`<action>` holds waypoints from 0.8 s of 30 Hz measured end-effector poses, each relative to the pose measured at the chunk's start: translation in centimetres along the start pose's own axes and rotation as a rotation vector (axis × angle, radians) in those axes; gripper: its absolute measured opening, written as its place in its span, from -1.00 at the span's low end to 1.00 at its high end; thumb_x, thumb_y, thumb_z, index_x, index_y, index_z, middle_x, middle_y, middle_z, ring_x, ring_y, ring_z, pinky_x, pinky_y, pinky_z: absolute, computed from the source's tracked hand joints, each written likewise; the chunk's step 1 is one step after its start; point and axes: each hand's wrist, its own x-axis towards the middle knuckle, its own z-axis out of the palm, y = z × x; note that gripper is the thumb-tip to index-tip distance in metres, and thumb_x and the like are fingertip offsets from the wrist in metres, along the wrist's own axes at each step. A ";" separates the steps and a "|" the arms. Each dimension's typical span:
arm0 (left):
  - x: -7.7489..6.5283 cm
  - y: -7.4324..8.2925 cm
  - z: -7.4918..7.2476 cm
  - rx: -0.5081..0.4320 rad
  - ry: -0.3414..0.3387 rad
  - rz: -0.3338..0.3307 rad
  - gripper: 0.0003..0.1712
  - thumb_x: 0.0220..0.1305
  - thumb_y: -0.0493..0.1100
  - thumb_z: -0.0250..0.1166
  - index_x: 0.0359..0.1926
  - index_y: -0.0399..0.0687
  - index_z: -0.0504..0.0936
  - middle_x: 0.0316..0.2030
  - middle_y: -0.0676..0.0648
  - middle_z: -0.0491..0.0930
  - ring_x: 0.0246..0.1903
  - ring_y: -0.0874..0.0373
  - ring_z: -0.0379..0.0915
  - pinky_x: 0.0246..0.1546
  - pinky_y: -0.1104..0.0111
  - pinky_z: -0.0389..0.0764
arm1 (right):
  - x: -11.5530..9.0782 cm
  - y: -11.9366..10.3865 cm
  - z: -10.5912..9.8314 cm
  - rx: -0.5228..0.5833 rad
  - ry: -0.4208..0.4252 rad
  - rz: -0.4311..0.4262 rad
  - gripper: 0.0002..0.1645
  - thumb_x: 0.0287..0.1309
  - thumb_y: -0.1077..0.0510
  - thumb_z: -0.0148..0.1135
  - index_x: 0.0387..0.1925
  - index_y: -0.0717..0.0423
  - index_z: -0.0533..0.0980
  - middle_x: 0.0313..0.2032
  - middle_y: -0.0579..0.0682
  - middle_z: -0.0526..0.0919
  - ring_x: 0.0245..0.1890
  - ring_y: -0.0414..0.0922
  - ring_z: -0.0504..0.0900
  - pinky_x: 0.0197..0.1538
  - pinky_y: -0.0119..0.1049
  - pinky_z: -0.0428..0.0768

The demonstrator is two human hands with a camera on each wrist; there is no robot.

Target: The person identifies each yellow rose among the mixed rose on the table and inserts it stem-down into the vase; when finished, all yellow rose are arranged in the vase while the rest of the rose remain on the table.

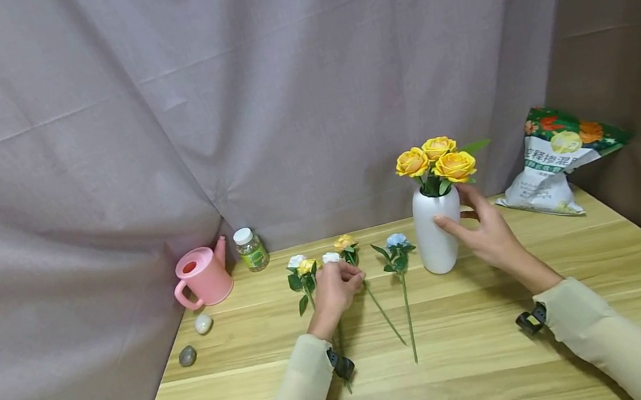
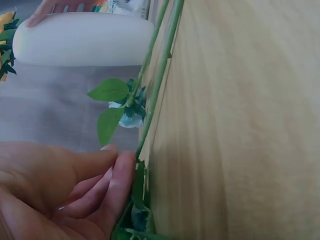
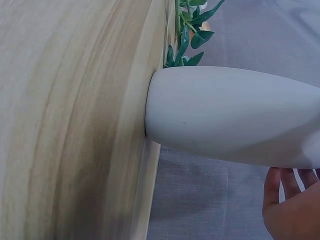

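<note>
My right hand (image 1: pixel 487 234) grips a white vase (image 1: pixel 438 239) near its top, with the thumb across the front and the fingers behind. The vase stands upright on the table with three yellow roses (image 1: pixel 440 158) in it. My left hand (image 1: pixel 333 291) is low over the loose artificial flowers, fingertips right at the green stem (image 2: pixel 159 82) of an orange rose (image 1: pixel 345 243); I cannot tell whether they pinch it. Right of that stem lies a blue rose (image 1: pixel 397 241). Two white roses (image 1: pixel 296 261) and a yellow rose (image 1: pixel 307 267) lie around the left hand, which partly hides their stems.
A pink watering can (image 1: pixel 211 278) and a small white-capped jar (image 1: pixel 252 251) stand at the back left. Nearer lie a white pebble (image 1: pixel 203 323) and a grey pebble (image 1: pixel 187 356). A printed bag (image 1: pixel 554 163) leans at the back right. Grey cloth (image 1: pixel 310 109) hangs behind the table.
</note>
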 end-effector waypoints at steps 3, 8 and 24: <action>-0.1 -0.3 0.2 -0.034 -0.034 -0.033 -0.91 0.25 -0.21 0.44 -0.34 -0.16 0.76 -0.50 -0.05 0.75 -0.54 0.18 0.70 -0.57 0.46 0.65 | 0.0 0.0 0.0 -0.004 -0.004 0.005 -0.19 0.27 0.11 0.37 0.45 0.08 0.23 0.28 0.19 0.49 0.15 -0.36 0.42 0.08 -0.56 0.47; 0.0 -0.8 0.5 -0.050 -0.060 -0.073 -0.88 0.25 -0.19 0.44 -0.34 -0.17 0.74 -0.51 -0.04 0.74 -0.54 0.15 0.72 -0.57 0.46 0.67 | 0.0 -0.1 0.1 -0.003 -0.008 0.012 -0.19 0.28 0.10 0.36 0.46 0.07 0.21 0.29 0.18 0.48 0.17 -0.26 0.43 0.09 -0.55 0.46; 0.5 -0.5 0.9 0.023 -0.047 -0.157 -0.74 0.16 0.02 0.52 -0.51 -0.03 0.78 -0.62 0.02 0.74 -0.63 0.18 0.69 -0.59 0.41 0.64 | 0.1 0.3 0.0 0.011 -0.002 0.004 -0.18 0.26 0.10 0.37 0.47 -0.04 0.23 0.28 0.16 0.49 0.13 -0.48 0.39 0.11 -0.47 0.49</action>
